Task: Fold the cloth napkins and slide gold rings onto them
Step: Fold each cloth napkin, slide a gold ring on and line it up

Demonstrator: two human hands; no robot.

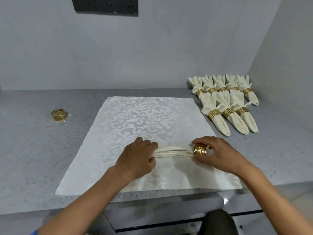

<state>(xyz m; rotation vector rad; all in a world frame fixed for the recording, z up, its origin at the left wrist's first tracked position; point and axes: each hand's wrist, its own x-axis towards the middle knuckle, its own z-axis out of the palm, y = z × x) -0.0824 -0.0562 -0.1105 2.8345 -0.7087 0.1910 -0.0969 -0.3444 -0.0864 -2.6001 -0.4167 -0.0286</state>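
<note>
Left hand: I see fingers curled, gripping the pleated napkin.
Right hand: fingertips pinch the gold ring at its end.
Risk: I judge pleats could snag and bunch at the ring's mouth.

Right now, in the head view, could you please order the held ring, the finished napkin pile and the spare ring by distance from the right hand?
1. Held ring: pinched in the right hand at the pleated napkin's right end.
2. Finished napkin pile: back right on the counter.
3. Spare ring: far left, beyond the left hand.
</note>
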